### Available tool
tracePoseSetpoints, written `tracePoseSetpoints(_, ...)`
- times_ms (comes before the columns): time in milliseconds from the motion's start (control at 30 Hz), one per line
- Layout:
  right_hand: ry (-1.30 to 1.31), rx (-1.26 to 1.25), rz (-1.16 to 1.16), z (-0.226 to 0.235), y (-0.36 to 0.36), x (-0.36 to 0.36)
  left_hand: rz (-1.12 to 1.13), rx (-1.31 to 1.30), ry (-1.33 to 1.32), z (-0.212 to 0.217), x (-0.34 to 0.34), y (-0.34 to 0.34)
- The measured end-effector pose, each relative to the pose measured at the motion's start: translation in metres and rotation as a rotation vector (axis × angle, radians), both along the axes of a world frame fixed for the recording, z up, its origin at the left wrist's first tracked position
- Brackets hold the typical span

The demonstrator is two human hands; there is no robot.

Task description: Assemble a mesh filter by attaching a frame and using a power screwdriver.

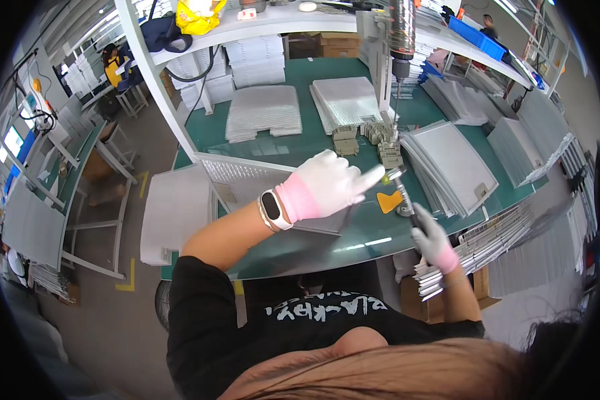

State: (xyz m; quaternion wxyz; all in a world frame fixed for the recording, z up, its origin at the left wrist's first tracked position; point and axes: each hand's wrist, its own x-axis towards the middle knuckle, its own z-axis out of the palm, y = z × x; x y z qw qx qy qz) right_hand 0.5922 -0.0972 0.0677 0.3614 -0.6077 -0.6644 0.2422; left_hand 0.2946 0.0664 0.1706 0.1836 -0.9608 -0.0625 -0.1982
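My left hand (327,183), in a white glove with a pink cuff, reaches over a perforated metal panel (247,175) with folded edges. Its index finger stretches out beside the head of a hammer (407,193), near a small yellow-green part there. The other fingers are partly hidden, and whether they touch the panel is unclear. Gloved alike, my right hand (435,243) is closed round the hammer's black handle at the table's front edge. A flat orange piece (389,202) lies between the hands. Several grey-green blocks (380,140) stand just beyond the hammer head.
A power driver (402,40) hangs above the blocks. Stacked metal panels (263,112) lie on the green table (273,263), with another stack (450,167) at the right. Many thin panels (480,247) fill the space beside my right arm. A white shelf (267,23) spans the back.
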Motion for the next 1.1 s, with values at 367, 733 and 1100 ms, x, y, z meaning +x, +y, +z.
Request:
tracePoseSetpoints(367, -0.065, 0.616, -0.016, 0.151, -0.024, -0.02, 0.318, -0.094, -0.762, -0.036, 0.036, -0.016)
tracePoseSetpoints(733, -0.098, 0.541, 0.063, 0.131, -0.036, -0.034, 0.323, -0.111, -0.776, -0.039, 0.033, -0.014)
tracePoseSetpoints(1100, -0.299, -0.043, 0.033, -0.034, 0.025, -0.018, 0.298, -0.1, -0.642, -0.04, 0.021, -0.022)
